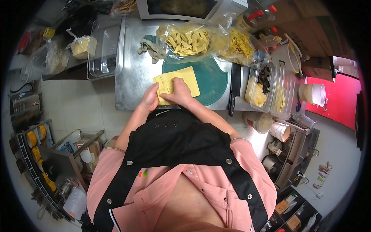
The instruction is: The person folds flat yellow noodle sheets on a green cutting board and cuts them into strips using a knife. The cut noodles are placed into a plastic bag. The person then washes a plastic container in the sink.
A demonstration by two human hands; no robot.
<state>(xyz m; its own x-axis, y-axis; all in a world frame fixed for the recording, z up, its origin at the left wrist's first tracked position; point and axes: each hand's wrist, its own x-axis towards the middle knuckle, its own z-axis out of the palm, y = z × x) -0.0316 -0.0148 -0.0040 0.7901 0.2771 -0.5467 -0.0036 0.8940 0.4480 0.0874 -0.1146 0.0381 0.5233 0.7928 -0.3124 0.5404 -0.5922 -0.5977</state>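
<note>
A stack of thin yellow sheets [185,76], possibly tofu skin or dough, lies partly on a green cutting board [213,82] and partly over the steel worktop [132,87]. Its left part shows many close-set edges or strips; which of the two I cannot tell. My left hand [150,97] grips the stack's left edge, thumb up. Lying over the top of the stack, my right hand [180,92] holds it with fingers bent and thumb pointing left. To the right of the board rests a large black-bladed knife [235,84], its handle towards me.
Behind the board sit a plastic bag of wide yellow strips [188,42] and another of thinner ones [240,45]. A cloth [150,47] lies near a clear plastic tub [105,49] at left. Food containers [261,87] line the right edge. A microwave [185,13] stands behind.
</note>
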